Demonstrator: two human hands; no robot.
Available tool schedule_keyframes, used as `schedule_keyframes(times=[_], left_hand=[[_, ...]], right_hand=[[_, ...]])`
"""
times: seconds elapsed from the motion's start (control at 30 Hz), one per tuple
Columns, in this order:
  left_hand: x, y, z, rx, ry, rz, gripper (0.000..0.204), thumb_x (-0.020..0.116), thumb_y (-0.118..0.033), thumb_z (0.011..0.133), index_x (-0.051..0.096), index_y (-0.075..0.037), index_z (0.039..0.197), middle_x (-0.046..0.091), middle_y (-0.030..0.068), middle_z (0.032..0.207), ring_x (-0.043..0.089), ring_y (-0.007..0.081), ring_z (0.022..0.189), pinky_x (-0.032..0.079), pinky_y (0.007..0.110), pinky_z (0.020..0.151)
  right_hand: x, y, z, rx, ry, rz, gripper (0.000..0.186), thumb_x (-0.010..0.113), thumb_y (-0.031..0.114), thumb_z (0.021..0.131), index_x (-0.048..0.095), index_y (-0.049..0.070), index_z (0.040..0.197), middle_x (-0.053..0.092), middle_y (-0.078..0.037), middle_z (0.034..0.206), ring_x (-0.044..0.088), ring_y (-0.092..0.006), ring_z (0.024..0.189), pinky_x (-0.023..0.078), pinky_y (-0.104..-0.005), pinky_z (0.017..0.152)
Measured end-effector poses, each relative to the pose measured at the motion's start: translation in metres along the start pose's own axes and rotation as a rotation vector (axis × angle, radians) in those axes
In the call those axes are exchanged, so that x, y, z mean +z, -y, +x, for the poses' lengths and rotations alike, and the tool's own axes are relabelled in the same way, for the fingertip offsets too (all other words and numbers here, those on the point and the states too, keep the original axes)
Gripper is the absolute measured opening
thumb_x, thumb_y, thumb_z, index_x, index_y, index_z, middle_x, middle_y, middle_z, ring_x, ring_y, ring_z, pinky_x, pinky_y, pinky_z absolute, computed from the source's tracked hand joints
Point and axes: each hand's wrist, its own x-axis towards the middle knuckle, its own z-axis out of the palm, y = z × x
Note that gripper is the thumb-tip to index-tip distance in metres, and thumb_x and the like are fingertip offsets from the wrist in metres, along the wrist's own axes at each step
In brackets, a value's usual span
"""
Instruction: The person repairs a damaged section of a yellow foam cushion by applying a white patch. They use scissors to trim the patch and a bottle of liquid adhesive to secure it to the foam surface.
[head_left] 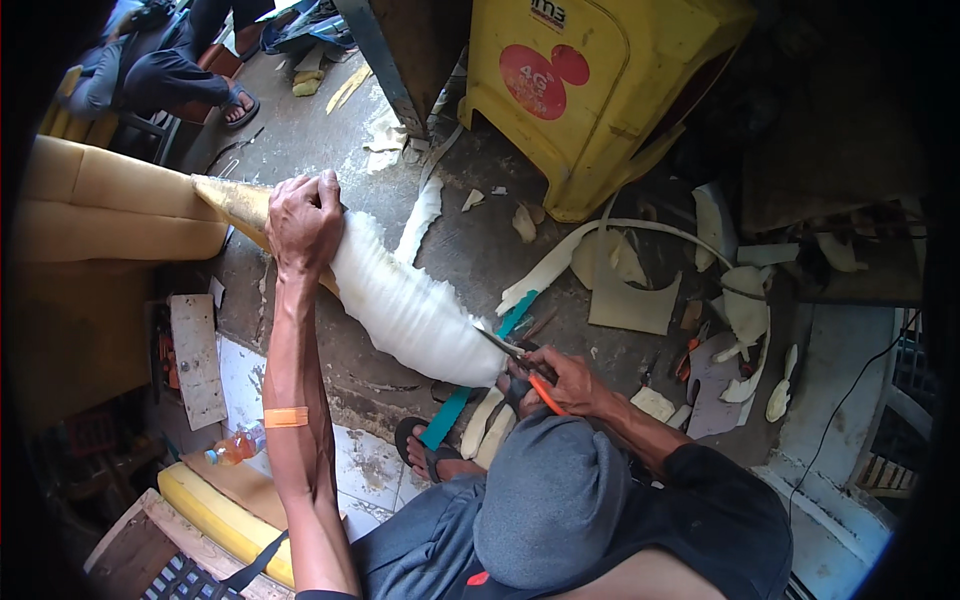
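A long curved piece [232, 203], yellowish at its far left end, lies slanting across the middle with white foam padding [405, 305] over it. My left hand [303, 222] is closed over the padding's upper left end, knuckles up. At the padding's lower right end, my right hand [562, 383] grips scissors [546, 394] with orange on the handle. Their dark blades meet the foam's edge, where a narrow strip stands off. My right fingers are partly hidden behind the scissors and a grey rounded cloth shape [550, 505].
A yellow plastic stool [600, 90] stands at the back. Foam offcuts [635, 295] litter the floor at right; a teal strip [447, 418] runs under the padding. Tan upholstery [120, 200] stands left. Another person's sandalled foot [238, 105] is far left. Near left lies an orange-tinted bottle [235, 447].
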Motion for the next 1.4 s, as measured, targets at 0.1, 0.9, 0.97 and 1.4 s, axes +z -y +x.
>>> schedule_keyframes(times=[0.1, 0.9, 0.97, 1.4], left_hand=[[-0.005, -0.005, -0.001, -0.018, 0.024, -0.024, 0.043, 0.055, -0.033, 0.101, 0.072, 0.000, 0.080, 0.070, 0.0191, 0.089, 0.063, 0.0381, 0.099, 0.046, 0.046, 0.096], [-0.007, 0.000, -0.006, 0.047, -0.038, -0.039, 0.039, 0.056, -0.028, 0.101, 0.068, 0.000, 0.076, 0.065, 0.0165, 0.080, 0.061, 0.0357, 0.087, 0.045, 0.044, 0.093], [-0.009, 0.002, -0.006, 0.030, -0.013, -0.039, 0.039, 0.056, -0.028, 0.101, 0.068, 0.000, 0.076, 0.065, 0.0166, 0.080, 0.061, 0.0357, 0.087, 0.045, 0.044, 0.093], [-0.008, 0.007, -0.012, 0.109, -0.053, -0.116, 0.042, 0.042, -0.028, 0.108, 0.073, -0.004, 0.093, 0.071, 0.0151, 0.088, 0.064, 0.0353, 0.090, 0.044, 0.044, 0.098]], right_hand=[[-0.012, 0.013, 0.001, 0.032, 0.033, -0.029, 0.065, 0.087, 0.034, 0.080, 0.058, 0.002, 0.127, 0.066, -0.010, 0.088, 0.065, -0.0188, 0.080, 0.053, -0.0359, 0.074], [-0.013, 0.076, 0.049, -0.184, -0.123, -0.159, 0.073, 0.085, 0.052, 0.078, 0.061, 0.002, 0.125, 0.064, -0.011, 0.081, 0.066, -0.0251, 0.075, 0.052, -0.0378, 0.069], [-0.011, 0.083, 0.061, -0.195, -0.123, -0.212, 0.072, 0.086, 0.051, 0.078, 0.062, 0.002, 0.125, 0.064, -0.010, 0.081, 0.065, -0.0245, 0.075, 0.052, -0.0377, 0.070], [-0.001, 0.106, 0.084, -0.070, -0.100, -0.175, 0.076, 0.088, 0.053, 0.074, 0.061, 0.001, 0.121, 0.063, -0.011, 0.083, 0.065, -0.0236, 0.073, 0.052, -0.0386, 0.067]])
